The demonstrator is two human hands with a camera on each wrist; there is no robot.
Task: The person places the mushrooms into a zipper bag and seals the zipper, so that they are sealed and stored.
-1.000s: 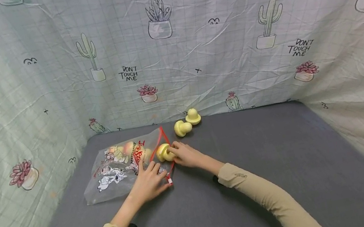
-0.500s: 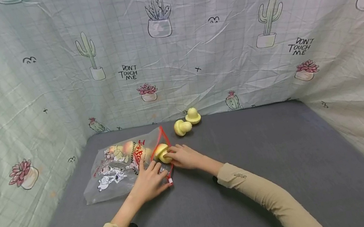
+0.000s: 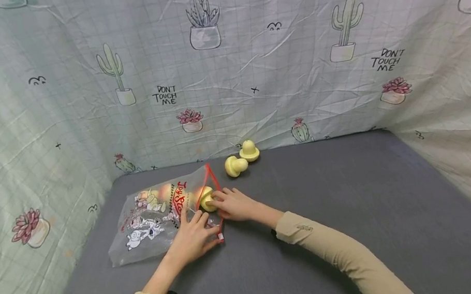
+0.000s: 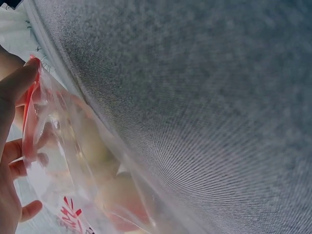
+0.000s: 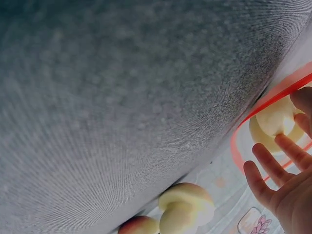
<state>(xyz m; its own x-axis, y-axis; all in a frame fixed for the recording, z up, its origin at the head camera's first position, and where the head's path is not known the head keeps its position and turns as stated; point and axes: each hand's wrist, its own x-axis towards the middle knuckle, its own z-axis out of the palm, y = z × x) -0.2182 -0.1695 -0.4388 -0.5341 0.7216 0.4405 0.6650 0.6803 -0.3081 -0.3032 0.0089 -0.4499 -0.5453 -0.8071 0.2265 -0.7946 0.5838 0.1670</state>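
A clear zip bag (image 3: 152, 240) with red lettering and cartoon prints lies flat at left, with several yellowish and reddish rounded things seen through its plastic. My left hand (image 3: 190, 239) pinches its red zip edge (image 4: 30, 109) near the slider, other fingers spread over the plastic. At the bag's mouth, my right hand (image 3: 236, 204) pinches a yellow mushroom-shaped toy (image 3: 206, 200), partly within the red-edged opening. In the right wrist view, thumb and fingertips meet the toy's pale stem (image 5: 275, 121); part of its cap is hidden.
Two more yellow mushroom-shaped toys, one lying on its side (image 3: 235, 166) and one with its stem up (image 3: 249, 151), sit beyond the bag near the table's back edge. A curtain (image 3: 253, 86) with cactus prints hangs around the grey table (image 3: 319, 195).
My right hand has moved slightly left, carrying the mushroom-shaped toy farther into the bag's mouth. The left hand and the two toys at the back stay nearly in place.
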